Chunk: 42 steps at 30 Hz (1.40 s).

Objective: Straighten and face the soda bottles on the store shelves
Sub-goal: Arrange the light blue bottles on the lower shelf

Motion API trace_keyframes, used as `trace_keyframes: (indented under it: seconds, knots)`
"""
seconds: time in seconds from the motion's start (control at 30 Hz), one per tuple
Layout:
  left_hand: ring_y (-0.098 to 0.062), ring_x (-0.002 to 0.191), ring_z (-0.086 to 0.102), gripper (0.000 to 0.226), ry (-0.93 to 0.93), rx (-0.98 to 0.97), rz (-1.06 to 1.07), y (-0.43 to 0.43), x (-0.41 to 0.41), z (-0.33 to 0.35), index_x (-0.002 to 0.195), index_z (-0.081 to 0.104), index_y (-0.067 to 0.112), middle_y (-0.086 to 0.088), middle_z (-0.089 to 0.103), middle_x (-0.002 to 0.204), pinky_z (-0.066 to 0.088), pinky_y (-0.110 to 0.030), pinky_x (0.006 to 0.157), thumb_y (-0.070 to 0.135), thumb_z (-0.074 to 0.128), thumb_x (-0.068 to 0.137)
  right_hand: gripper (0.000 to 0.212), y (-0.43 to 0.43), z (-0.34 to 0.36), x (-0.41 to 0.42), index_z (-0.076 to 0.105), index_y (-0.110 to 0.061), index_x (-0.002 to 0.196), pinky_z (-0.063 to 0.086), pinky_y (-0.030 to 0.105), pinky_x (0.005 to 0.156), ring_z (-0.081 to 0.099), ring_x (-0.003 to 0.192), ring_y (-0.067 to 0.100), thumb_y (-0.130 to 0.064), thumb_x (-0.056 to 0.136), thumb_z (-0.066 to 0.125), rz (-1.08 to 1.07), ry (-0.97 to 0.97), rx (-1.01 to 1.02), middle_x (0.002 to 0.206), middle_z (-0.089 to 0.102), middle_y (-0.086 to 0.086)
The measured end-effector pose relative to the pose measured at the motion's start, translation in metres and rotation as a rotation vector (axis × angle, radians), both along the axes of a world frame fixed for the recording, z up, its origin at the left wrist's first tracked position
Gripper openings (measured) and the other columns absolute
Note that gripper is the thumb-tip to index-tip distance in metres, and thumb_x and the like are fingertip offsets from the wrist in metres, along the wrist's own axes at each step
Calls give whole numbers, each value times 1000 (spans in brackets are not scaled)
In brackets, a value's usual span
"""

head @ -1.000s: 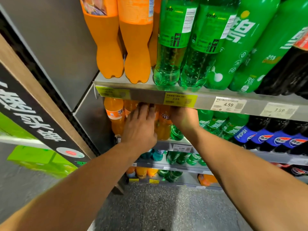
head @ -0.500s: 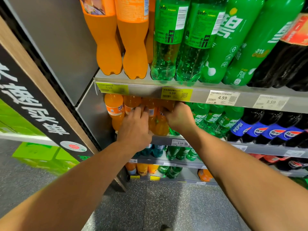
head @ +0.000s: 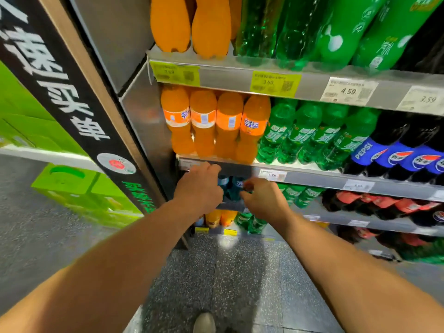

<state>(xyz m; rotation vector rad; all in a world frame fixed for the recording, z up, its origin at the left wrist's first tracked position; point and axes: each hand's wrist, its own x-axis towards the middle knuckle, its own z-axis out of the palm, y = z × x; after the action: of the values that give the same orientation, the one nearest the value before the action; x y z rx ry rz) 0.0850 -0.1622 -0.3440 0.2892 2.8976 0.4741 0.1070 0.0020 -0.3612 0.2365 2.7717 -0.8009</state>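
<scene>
Half a second ago both hands were up among the orange bottles [head: 216, 126]. Now both are lower, in front of the shelf beneath. The four orange bottles stand free in a close row; the first and the fourth show the brand side, and the two between show their barcodes.

At the far left are green boxes [head: 67, 183] and a slanted black sign [head: 72, 104] with white letters. To the right of the orange row come green bottles [head: 307, 133], then cola bottles [head: 396, 150] with blue labels. The grey shelf edge [head: 317, 180] with its price tag [head: 272, 175] runs just above the hands and covers the tops of the bottles below. A shoe [head: 204, 322] shows on the speckled floor [head: 240, 272].

The left hand [head: 199, 188] has bent knuckles at the shelf edge. Its fingertips are hidden, so I cannot tell if it holds something. Between the hands stand dark blue-green bottles [head: 234, 188]. The right hand [head: 263, 200] has thumb and first finger bent toward one bottle top. The picture is blurred there, so I cannot tell if they pinch it.
</scene>
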Motion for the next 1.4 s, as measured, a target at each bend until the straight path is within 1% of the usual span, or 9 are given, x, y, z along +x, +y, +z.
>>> trace_keyframes:
  seconds: [0.2, 0.33, 0.5, 0.63, 0.77, 0.87, 0.97, 1.17, 1.4]
  knots:
    - [-29, 120, 48, 51, -142, 62, 52, -1, 19, -69, 141, 42, 17, -7, 48, 135, 46, -47, 95, 25, 51, 92, 35, 19, -76, 10, 64, -14, 120, 51, 33, 68, 67, 87, 27, -35, 93, 58, -82, -89, -99, 110, 71, 10]
    - [-27, 114, 52, 44, -173, 185, 140, 1, 11, -128, 134, 50, 16, -7, 50, 132, 45, -40, 92, 21, 53, 91, 50, 26, -126, 1, 54, -15, 137, 56, 40, 86, 68, 104, 29, -34, 92, 63, -200, -40, -201, 134, 62, 2]
    - [-22, 121, 49, 59, -25, 290, 170, 12, -22, -198, 145, 35, 21, 3, 35, 145, 44, -37, 98, 30, 58, 92, 44, 25, -184, -28, 54, -20, 132, 56, 40, 74, 69, 97, 26, -33, 91, 64, -280, 119, -255, 120, 68, 2]
    - [-31, 123, 47, 58, 136, 266, 230, 25, -67, -225, 140, 37, 15, -8, 38, 143, 42, -41, 98, 33, 60, 90, 38, 27, -214, -59, 57, -21, 121, 45, 29, 77, 65, 105, 27, -30, 86, 70, -343, 229, -234, 115, 70, 1]
    - [-37, 111, 53, 49, 270, 184, 275, 43, -98, -238, 116, 53, 3, -20, 57, 119, 42, -39, 85, 43, 60, 89, 29, 25, -243, -82, 53, -20, 97, 49, 36, 70, 65, 95, 33, -35, 82, 73, -397, 347, -259, 99, 72, 6]
    - [-38, 98, 60, 51, 295, 49, 266, 55, -107, -233, 98, 60, -2, -24, 63, 101, 38, -34, 69, 48, 54, 92, 34, 17, -251, -95, 57, -16, 98, 50, 36, 71, 67, 97, 34, -40, 81, 73, -419, 368, -255, 99, 73, 9]
    - [-37, 98, 59, 39, 226, 4, 258, 61, -117, -227, 81, 56, 3, -25, 64, 102, 32, -31, 68, 38, 47, 96, 41, 12, -251, -108, 64, -10, 100, 45, 33, 68, 65, 99, 37, -42, 77, 76, -412, 344, -271, 102, 72, 14]
    - [-37, 101, 58, 32, 259, -240, 38, 52, -120, -231, 108, 64, 5, -18, 62, 111, 31, -33, 69, 13, 35, 97, 41, 10, -251, -119, 73, -6, 93, 54, 39, 68, 70, 87, 35, -44, 78, 78, -432, 332, -256, 92, 74, 17]
    - [-36, 88, 58, 24, 300, -38, 96, 48, -111, -221, 92, 59, 12, -19, 63, 105, 38, -33, 66, 18, 37, 99, 27, 19, -248, -117, 71, -8, 97, 41, 32, 60, 64, 80, 40, -32, 85, 67, -403, 320, -120, 91, 73, 15]
